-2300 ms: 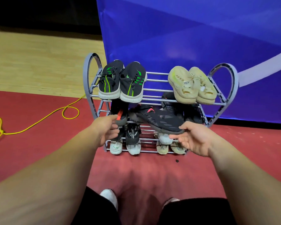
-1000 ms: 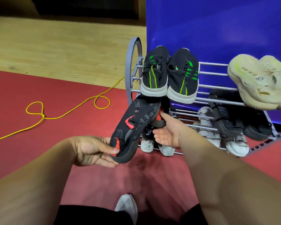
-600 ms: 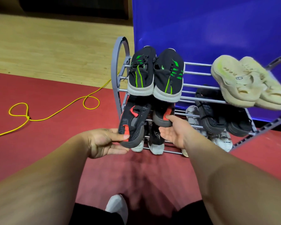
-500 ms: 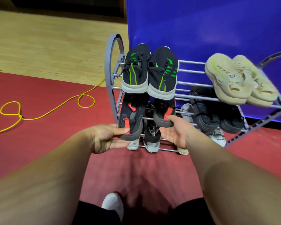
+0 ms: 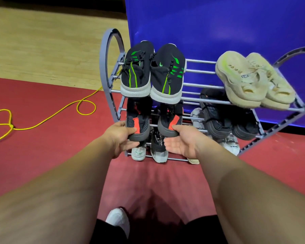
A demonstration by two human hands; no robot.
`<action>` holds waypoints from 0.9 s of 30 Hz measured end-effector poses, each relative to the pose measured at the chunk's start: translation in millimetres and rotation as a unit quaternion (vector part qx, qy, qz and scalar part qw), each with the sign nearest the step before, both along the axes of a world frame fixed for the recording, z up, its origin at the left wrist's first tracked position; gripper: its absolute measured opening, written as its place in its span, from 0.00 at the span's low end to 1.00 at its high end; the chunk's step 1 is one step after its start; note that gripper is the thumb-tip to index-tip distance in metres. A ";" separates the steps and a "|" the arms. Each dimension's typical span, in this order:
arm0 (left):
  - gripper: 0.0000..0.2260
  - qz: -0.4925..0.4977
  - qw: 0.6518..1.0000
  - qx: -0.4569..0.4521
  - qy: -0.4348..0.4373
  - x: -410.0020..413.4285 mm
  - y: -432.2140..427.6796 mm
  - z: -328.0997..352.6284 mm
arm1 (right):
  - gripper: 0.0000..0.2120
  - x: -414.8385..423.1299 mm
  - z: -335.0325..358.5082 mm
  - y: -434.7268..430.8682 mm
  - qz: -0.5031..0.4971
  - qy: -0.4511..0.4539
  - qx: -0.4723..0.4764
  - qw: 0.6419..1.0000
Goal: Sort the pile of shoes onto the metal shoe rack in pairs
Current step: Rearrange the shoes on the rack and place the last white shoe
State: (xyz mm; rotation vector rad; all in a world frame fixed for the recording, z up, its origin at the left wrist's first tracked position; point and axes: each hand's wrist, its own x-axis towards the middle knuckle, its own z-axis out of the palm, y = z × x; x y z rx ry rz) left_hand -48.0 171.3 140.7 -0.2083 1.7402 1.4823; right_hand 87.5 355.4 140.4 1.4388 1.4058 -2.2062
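Observation:
A grey metal shoe rack (image 5: pixel 107 71) with heart-shaped ends stands on the red floor. Its middle shelf holds two black sneakers with red heel patches, side by side at the left. My left hand (image 5: pixel 121 136) grips the heel of the left black-red sneaker (image 5: pixel 138 124). My right hand (image 5: pixel 181 140) holds the heel of the right black-red sneaker (image 5: pixel 167 125), thumb on the red patch, fingers under the sole. Black-green sneakers (image 5: pixel 153 74) and cream slides (image 5: pixel 250 80) sit on the top shelf.
Another black pair (image 5: pixel 224 120) lies at the middle shelf's right. White and grey shoes (image 5: pixel 158 147) fill the bottom shelf. A yellow cable (image 5: pixel 48 118) loops over the floor on the left. A blue banner (image 5: pixel 218 27) hangs behind the rack. My white shoe (image 5: pixel 118 221) shows below.
The left black-red sneaker, earlier held tilted off the rack, has gone onto the middle shelf beside its mate. Both hands moved in with the heels. The view shifted right.

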 end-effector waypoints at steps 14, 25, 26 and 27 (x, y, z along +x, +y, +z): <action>0.11 0.103 0.993 0.038 0.038 -12.6 26.9 -12.5 | 0.24 -31.5 -11.8 -6.5 -0.029 0.011 -0.005 1.000; 0.18 0.103 0.991 0.052 0.068 -14.5 27.9 -21.8 | 0.21 -36.8 -12.8 -5.7 -0.044 0.015 0.003 0.999; 0.18 0.098 0.992 0.049 0.069 -15.1 27.7 -22.1 | 0.21 -37.2 -12.6 -5.6 -0.048 0.015 0.001 0.999; 0.17 0.094 0.992 0.046 0.070 -15.5 27.3 -22.1 | 0.21 -37.6 -12.0 -6.0 -0.053 0.017 -0.003 0.998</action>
